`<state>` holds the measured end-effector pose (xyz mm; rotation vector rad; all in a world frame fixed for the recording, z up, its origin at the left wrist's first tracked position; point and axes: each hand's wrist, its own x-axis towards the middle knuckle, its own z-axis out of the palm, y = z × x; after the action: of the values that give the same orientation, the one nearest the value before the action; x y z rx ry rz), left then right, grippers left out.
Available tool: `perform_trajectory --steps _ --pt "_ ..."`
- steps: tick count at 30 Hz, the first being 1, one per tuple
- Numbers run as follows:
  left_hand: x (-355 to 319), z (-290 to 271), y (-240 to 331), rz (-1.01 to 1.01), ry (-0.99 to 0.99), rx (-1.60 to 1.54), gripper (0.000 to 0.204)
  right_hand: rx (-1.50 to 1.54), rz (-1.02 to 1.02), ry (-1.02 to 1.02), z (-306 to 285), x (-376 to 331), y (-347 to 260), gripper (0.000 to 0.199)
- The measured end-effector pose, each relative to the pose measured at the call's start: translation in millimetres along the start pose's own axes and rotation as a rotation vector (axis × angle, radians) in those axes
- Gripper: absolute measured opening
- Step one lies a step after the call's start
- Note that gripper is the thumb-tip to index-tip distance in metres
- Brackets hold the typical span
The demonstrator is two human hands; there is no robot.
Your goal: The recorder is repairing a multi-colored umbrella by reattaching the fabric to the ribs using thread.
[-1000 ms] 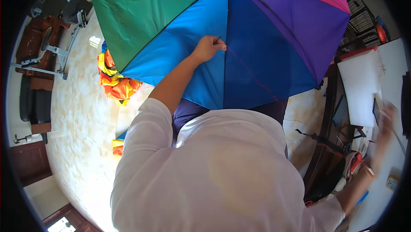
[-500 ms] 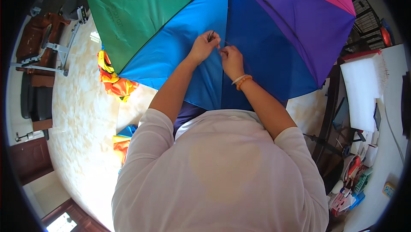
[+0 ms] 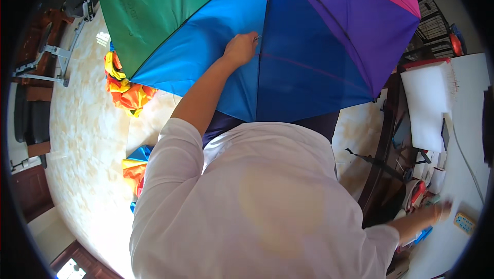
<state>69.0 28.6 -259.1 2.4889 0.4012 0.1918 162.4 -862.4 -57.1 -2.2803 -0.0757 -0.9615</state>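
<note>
An opened umbrella (image 3: 309, 78) with rainbow-coloured panels and dark ribs spreads in front of me. Over its light blue panel, beside the rib bordering the dark blue one, my left hand (image 3: 241, 48) is closed in a pinch on a thin, shiny, needle-like sliver (image 3: 258, 37). A fine reddish thread (image 3: 309, 64) runs across the dark blue panel toward the right; where it ends I cannot make out. Far to the right, my right hand (image 3: 441, 210) is stretched out above cluttered small items, blurred by motion, its fingers unreadable.
Crumpled colourful fabric (image 3: 128, 91) lies on the tiled floor (image 3: 82, 140) to the left, near exercise equipment (image 3: 64, 55). At the right stand a white foam block (image 3: 426, 105), a black wire cage (image 3: 433, 27) and a white surface (image 3: 463, 176) with a yellow-edged remote-like device (image 3: 464, 223).
My right hand has left the left hand and swung far out to the right and toward me. The reddish thread now shows across the panel. My left hand stays over the umbrella, still pinching.
</note>
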Motion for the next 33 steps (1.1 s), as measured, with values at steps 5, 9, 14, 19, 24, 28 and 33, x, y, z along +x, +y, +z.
perform_trajectory --steps 5,9,14,19,24,28,33 --pt "-8 -5 -13 -0.055 0.009 -0.037 0.008 -0.048 -0.142 -0.459 -102 -68 24 0.034" --pt "-12 -11 -14 -0.096 -0.006 -0.210 0.009 -0.085 -0.230 -0.826 37 -94 -57 0.031" --pt "-14 -14 -5 -0.150 -0.013 -0.343 0.009 0.602 0.109 -1.136 355 -199 -388 0.033" --pt "-12 -14 -8 -0.158 0.004 -0.382 0.009 -0.242 -0.540 -1.180 465 -287 -512 0.048" --pt "-16 -4 -10 -0.175 0.066 -0.278 0.010 0.760 -0.192 -1.592 514 -335 -467 0.028" --pt "-32 10 1 -0.154 0.080 0.387 0.010 1.244 0.769 -1.194 520 -290 -466 0.020" --pt "-47 12 16 -0.323 0.133 -0.099 0.012 1.013 0.726 -1.039 532 -283 -458 0.022"
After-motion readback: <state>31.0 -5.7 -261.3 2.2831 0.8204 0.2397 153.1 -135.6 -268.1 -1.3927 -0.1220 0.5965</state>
